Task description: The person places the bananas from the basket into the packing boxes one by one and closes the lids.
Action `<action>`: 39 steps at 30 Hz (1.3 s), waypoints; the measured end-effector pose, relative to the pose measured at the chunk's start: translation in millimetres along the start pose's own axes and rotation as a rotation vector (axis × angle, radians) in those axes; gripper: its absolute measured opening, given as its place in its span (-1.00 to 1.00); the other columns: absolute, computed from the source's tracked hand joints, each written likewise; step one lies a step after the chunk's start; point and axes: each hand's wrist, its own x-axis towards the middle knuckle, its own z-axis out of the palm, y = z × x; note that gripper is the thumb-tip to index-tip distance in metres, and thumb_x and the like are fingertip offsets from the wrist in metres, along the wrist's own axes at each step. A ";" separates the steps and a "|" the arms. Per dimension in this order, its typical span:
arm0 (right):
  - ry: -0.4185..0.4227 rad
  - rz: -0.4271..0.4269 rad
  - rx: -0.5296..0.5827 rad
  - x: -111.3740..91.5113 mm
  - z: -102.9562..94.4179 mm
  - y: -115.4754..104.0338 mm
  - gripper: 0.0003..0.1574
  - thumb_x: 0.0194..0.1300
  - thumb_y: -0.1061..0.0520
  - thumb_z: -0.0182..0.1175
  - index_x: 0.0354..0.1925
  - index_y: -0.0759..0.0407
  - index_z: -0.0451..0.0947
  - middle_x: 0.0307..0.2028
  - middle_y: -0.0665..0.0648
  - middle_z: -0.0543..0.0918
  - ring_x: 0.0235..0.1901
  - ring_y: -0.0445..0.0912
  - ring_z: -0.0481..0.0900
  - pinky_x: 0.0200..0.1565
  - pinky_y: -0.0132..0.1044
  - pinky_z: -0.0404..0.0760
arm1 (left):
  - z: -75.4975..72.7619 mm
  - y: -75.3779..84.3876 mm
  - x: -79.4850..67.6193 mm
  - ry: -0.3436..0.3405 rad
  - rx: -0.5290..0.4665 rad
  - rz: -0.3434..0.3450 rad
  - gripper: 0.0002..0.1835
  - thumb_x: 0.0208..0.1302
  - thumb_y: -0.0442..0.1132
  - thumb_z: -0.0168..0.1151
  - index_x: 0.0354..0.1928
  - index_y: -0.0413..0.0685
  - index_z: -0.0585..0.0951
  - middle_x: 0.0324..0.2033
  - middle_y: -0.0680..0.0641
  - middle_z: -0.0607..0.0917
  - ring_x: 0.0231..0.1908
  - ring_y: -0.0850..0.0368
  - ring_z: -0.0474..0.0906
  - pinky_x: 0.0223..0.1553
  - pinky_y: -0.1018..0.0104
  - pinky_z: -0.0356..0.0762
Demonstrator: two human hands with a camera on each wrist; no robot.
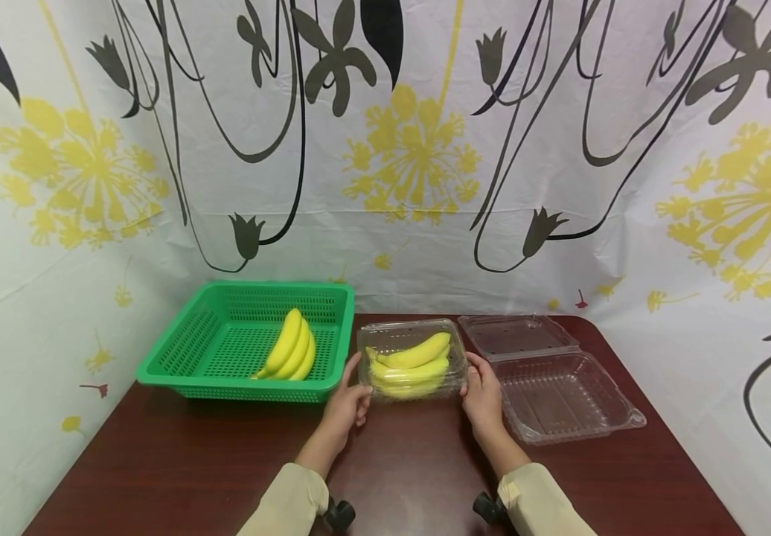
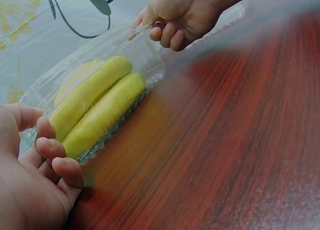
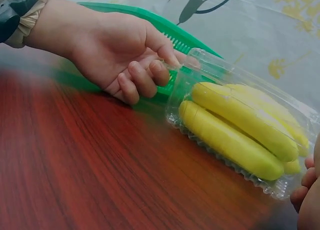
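A clear plastic clamshell box [image 1: 367, 350] with yellow bananas [image 1: 412, 365] inside is between the two hands, its lid down over the fruit. My left hand [image 1: 345, 406] holds the box's left end between thumb and index finger, the other fingers curled in below. At the opposite end my right hand [image 1: 482, 394] grips the side of the box. The left wrist view shows the left hand [image 2: 37, 170] close up at one end, with the box's ridged lower edge just over the table. In the right wrist view, the right hand [image 3: 310, 190] is mostly cut off by the frame.
A green plastic basket [image 1: 164, 370] with another bunch of bananas [image 1: 295, 350] stands at the left. To the right, a second clear clamshell box [image 1: 562, 398] lies open with its lid [image 1: 519, 335] folded back. Behind the brown table [image 1: 399, 476] hangs a flower-patterned cloth [image 1: 385, 260].
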 end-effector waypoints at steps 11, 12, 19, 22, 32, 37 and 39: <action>0.003 0.115 0.179 0.8 -0.1 0.5 -0.68 0.29 0.00 -0.09 -0.01 -0.04 0.43 -0.70 0.14 0.37 -0.78 -0.21 0.31 -0.85 -0.31 0.26 | 3.8 3.7 -1.5 0.022 -0.042 0.045 -0.35 0.18 -0.36 -0.03 0.28 0.26 0.08 -0.68 -0.08 0.38 -0.73 0.16 0.22 -0.72 0.35 0.21; 0.000 0.125 0.195 0.5 -0.1 0.0 -0.66 0.28 -0.01 -0.07 -0.01 -0.03 0.43 -0.71 0.13 0.37 -0.79 -0.21 0.31 -0.85 -0.32 0.27 | 3.8 0.8 0.6 0.038 -0.040 0.053 -0.38 0.19 -0.34 -0.03 0.27 0.26 0.10 -0.67 -0.08 0.39 -0.73 0.16 0.24 -0.72 0.36 0.23; -0.014 0.190 0.294 -3.7 2.2 -5.3 -0.63 0.26 0.04 -0.03 0.05 -0.01 0.37 -0.60 0.16 0.42 -0.75 -0.19 0.36 -0.74 -0.34 0.39 | 9.1 -15.4 10.9 0.233 0.013 0.072 -0.56 0.22 -0.17 0.04 0.15 0.32 0.31 -0.60 -0.05 0.46 -0.69 0.19 0.35 -0.71 0.43 0.29; -0.031 0.234 0.338 -6.3 3.0 -9.4 -0.60 0.26 0.07 -0.01 0.08 -0.03 0.33 -0.57 0.15 0.44 -0.70 -0.18 0.41 -0.67 -0.30 0.46 | 12.5 -15.9 11.1 0.316 0.030 0.087 -0.62 0.21 -0.14 0.04 0.09 0.33 0.37 -0.57 -0.07 0.48 -0.66 0.17 0.41 -0.70 0.42 0.31; -0.137 0.132 0.523 1.9 8.5 31.8 -0.45 0.17 0.05 0.10 0.14 0.01 0.27 -0.48 0.21 0.56 -0.64 -0.09 0.51 -0.53 -0.21 0.54 | 16.0 -17.7 3.7 0.337 0.030 0.133 -0.61 0.22 -0.14 0.03 0.11 0.25 0.37 -0.32 -0.25 0.53 -0.52 0.00 0.48 -0.62 0.26 0.44; -0.151 0.108 0.422 -12.4 2.4 2.8 -0.43 0.19 0.07 0.07 0.17 0.07 0.23 -0.43 0.24 0.56 -0.60 -0.04 0.53 -0.50 -0.16 0.55 | 19.8 -17.4 -2.5 0.322 0.070 0.143 -0.62 0.21 -0.12 0.04 0.10 0.31 0.38 -0.31 -0.22 0.49 -0.46 -0.16 0.43 -0.62 0.26 0.43; -0.147 0.096 0.379 -18.3 -0.6 -11.5 -0.45 0.21 0.12 0.04 0.17 0.10 0.23 -0.41 0.29 0.55 -0.59 -0.02 0.53 -0.50 -0.16 0.55 | 21.9 -16.2 -5.0 0.310 0.085 0.161 -0.61 0.20 -0.12 0.05 0.10 0.30 0.38 -0.32 -0.16 0.49 -0.45 -0.18 0.43 -0.61 0.24 0.44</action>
